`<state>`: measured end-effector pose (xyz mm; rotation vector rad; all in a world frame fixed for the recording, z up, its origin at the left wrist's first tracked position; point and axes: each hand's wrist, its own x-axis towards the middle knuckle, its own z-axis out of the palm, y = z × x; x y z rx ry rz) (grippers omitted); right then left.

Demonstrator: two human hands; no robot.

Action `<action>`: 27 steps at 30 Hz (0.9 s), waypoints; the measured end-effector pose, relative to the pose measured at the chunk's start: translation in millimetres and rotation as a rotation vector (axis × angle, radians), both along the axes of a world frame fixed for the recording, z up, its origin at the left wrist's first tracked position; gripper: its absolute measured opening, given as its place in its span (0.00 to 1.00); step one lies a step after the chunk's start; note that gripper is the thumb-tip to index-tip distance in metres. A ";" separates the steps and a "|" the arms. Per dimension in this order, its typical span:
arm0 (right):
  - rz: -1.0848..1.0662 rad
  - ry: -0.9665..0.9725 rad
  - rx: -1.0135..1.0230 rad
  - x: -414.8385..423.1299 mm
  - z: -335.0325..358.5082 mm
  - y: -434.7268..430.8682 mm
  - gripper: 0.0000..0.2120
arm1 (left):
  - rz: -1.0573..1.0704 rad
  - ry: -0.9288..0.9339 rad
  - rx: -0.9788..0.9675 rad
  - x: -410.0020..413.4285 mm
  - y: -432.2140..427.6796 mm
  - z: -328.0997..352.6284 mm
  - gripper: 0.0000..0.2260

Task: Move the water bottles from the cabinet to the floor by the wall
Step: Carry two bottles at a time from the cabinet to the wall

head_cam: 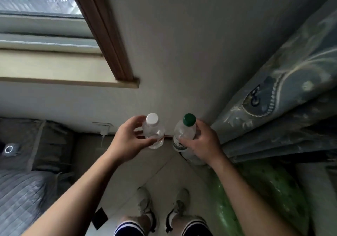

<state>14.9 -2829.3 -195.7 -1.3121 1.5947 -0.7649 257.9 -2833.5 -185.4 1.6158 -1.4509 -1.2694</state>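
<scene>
While upright, white-capped bottle (154,132) between left fingers (141,141); green-capped bottle (184,133) between right fingers (197,126).

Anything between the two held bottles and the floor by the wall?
Nothing visible. The left hand grips the white-capped bottle, the right hand the green-capped bottle, above open floor at the wall; the curtain hangs alongside.

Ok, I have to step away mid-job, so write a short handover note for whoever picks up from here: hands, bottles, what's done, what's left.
Left hand: grips the white-cap bottle, upright.
Right hand: grips the green-cap bottle, upright.
Place: both bottles are held side by side, apart, in front of the wall, above the floor.
Done: both bottles are at the wall.
Left: set both down on the floor by the wall. The cabinet is out of view, so I cannot tell whether more bottles wait there.
</scene>
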 end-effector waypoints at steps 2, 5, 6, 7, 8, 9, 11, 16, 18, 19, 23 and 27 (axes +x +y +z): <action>-0.013 0.010 0.003 4.0 -27.9 -4.2 0.23 | -0.036 -0.018 -0.007 3.7 -7.1 -29.2 0.29; -0.026 0.018 0.023 11.8 -78.2 -10.6 0.20 | -0.089 -0.065 0.000 8.7 -17.3 -81.3 0.27; -0.033 0.025 0.024 14.3 -96.7 -13.2 0.21 | -0.099 -0.080 0.003 9.8 -20.7 -100.5 0.27; -0.037 0.037 0.026 16.4 -116.9 -16.0 0.22 | -0.104 -0.088 0.004 10.8 -23.8 -119.9 0.28; -0.039 0.044 0.024 18.2 -138.4 -18.2 0.23 | -0.107 -0.094 0.005 11.2 -27.0 -140.5 0.28; -0.044 0.050 0.023 19.5 -159.6 -20.3 0.23 | -0.107 -0.097 0.006 11.1 -30.1 -161.2 0.28; -0.051 0.063 0.030 20.8 -201.4 -24.0 0.22 | -0.100 -0.099 0.008 10.4 -35.0 -203.2 0.26; -0.061 0.096 0.016 21.4 -302.8 -32.5 0.22 | -0.112 -0.116 0.022 5.1 -45.5 -310.1 0.27; -0.061 0.100 0.026 21.4 -341.3 -35.2 0.21 | -0.138 -0.148 0.017 2.0 -50.4 -350.2 0.29; -0.058 0.100 0.034 21.5 -360.1 -36.2 0.22 | -0.148 -0.155 0.024 1.0 -52.7 -370.1 0.29; -0.074 0.106 0.096 20.0 -433.6 -40.6 0.23 | -0.168 -0.175 0.039 -1.5 -58.7 -442.9 0.28; -0.100 0.106 0.143 19.2 -509.5 -48.8 0.24 | -0.167 -0.190 0.062 -2.7 -68.7 -511.1 0.28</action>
